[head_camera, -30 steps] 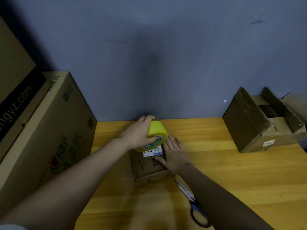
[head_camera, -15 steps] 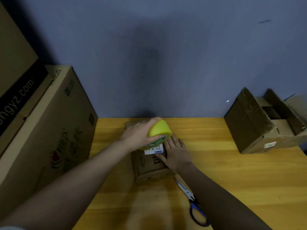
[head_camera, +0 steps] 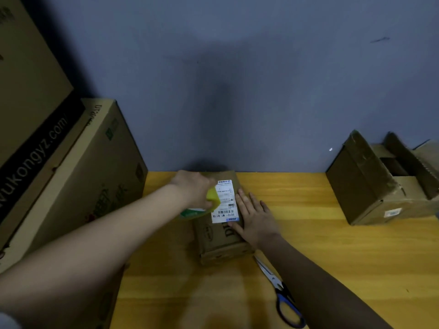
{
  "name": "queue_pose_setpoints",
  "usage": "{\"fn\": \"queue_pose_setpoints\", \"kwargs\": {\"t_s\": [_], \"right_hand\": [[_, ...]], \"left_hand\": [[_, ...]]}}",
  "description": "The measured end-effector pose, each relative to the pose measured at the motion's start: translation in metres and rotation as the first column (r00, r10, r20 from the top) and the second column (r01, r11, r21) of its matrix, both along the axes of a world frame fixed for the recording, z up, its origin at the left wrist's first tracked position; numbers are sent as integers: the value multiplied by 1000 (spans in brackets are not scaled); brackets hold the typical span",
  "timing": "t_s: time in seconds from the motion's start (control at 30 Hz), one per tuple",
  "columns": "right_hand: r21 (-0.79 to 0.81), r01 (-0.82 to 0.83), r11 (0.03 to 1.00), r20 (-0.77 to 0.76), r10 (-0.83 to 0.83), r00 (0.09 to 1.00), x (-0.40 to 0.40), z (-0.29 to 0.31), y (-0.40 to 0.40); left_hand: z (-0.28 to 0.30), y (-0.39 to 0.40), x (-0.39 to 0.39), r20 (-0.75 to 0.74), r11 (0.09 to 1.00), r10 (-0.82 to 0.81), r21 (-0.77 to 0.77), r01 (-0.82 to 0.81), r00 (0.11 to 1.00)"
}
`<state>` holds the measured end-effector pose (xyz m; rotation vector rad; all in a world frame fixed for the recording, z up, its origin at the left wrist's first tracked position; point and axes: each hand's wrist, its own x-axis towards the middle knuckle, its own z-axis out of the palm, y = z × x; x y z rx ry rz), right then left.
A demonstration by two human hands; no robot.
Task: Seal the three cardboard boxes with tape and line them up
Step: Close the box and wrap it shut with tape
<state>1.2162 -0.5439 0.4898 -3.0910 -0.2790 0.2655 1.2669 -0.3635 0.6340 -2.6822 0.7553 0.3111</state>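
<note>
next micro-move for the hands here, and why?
Probably draw the yellow tape roll in the left hand toward the small box's near end, laying tape along the top. The right hand lies flat on the lid, holding it shut, and the scissors sit untouched beside it, so cutting likely comes later.

The left hand (head_camera: pixel 193 187) is gripping a yellow tape roll (head_camera: pixel 206 205) against the left top edge of a small cardboard box (head_camera: pixel 219 236). The right hand (head_camera: pixel 255 218) is lying flat, fingers spread, on the box's right side, its fingertips touching a white shipping label (head_camera: pixel 224 201) sitting between the two hands. Blue-handled scissors (head_camera: pixel 279 293) are lying on the wooden table (head_camera: pixel 332 257) just beside the right forearm. An open cardboard box (head_camera: pixel 380 181) is standing well right of the right hand, and large cartons (head_camera: pixel 71 174) are standing left of the left arm.
</note>
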Motion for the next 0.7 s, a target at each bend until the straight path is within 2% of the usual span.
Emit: {"fn": "queue_pose_setpoints", "kwargs": {"t_s": [0.13, 0.23, 0.33, 0.4, 0.43, 0.53, 0.6, 0.7], "right_hand": [[-2, -11, 1000, 3, 11, 1000, -1, 1, 2], [-12, -2, 1000, -11, 2, 1000, -1, 3, 4], [-81, 36, 996, -22, -38, 999, 0, 12, 19], [-160, 54, 986, 22, -51, 998, 0, 17, 32], [-147, 74, 986, 39, -69, 997, -1, 17, 37], [26, 116, 993, 95, -118, 988, -9, 5, 51], [114, 49, 992, 137, -65, 988, -12, -4, 59], [222, 7, 975, 48, -18, 999, -15, -7, 63]], "left_hand": [[-2, -8, 5, -54, 985, 23, 171, -13, 998], [1, -7, 9, -92, 981, 37, 191, -19, 995], [2, 1, 8, -61, 995, 26, 94, -20, 998], [-1, 8, 5, -32, 998, 59, -15, -59, 998], [-2, 11, 3, -21, 995, 76, -62, -78, 997], [-7, 20, 0, 16, 985, 82, -156, -79, 996], [-10, 22, -1, 53, 976, 74, -207, -61, 996], [-14, 26, -3, 93, 961, 98, -266, -70, 991]]}}
